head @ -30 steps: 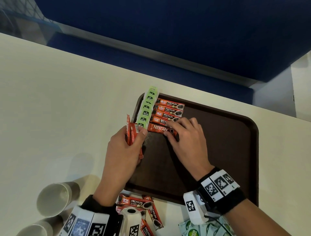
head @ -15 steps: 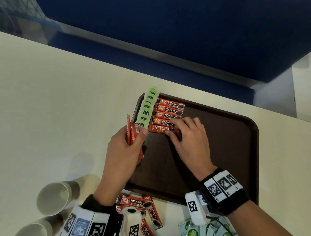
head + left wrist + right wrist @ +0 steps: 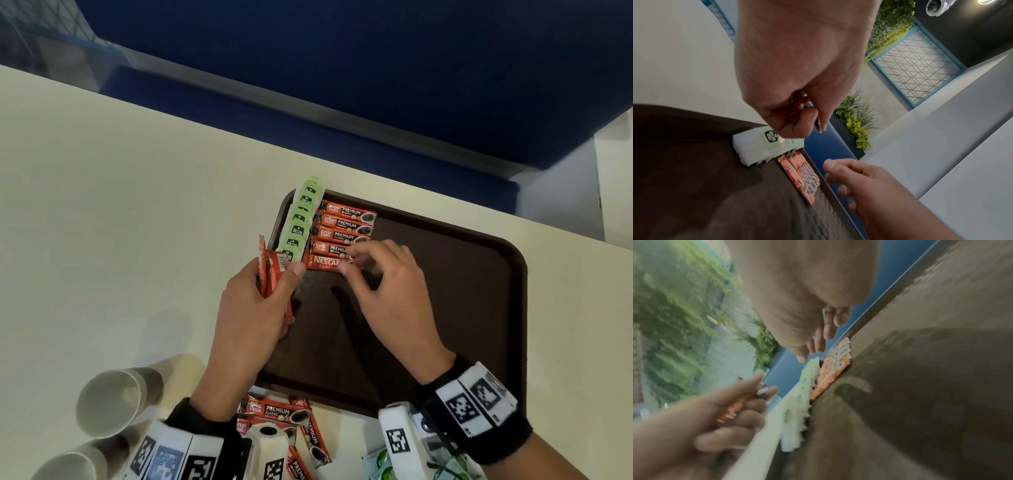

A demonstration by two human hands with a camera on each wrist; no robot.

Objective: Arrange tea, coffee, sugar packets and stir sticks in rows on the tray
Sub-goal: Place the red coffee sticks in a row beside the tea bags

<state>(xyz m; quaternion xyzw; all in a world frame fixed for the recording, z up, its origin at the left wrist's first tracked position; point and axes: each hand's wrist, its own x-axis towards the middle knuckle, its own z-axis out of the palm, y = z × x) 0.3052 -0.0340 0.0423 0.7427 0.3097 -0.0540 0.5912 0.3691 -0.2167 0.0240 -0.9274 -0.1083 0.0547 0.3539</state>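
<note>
Five coffee sticks lie rowed beside the tea at the tray's far-left corner; my left hand grips spare sticks ready, right hand hovers loosely curled, empty, over the nearest stick.

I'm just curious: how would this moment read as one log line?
left hand: holds spare coffee sticks | right hand: over Nescafe stick | tray: tea, coffee rows

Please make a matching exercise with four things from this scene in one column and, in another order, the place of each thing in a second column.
1. tea bags
2. Nescafe packet
3. paper cups
4. red sachets

a. on its side on the table, left of the tray
b. in the left hand
c. row along the tray's left rim
d. nearest packet of the coffee row

1-c, 2-d, 3-a, 4-b
</note>
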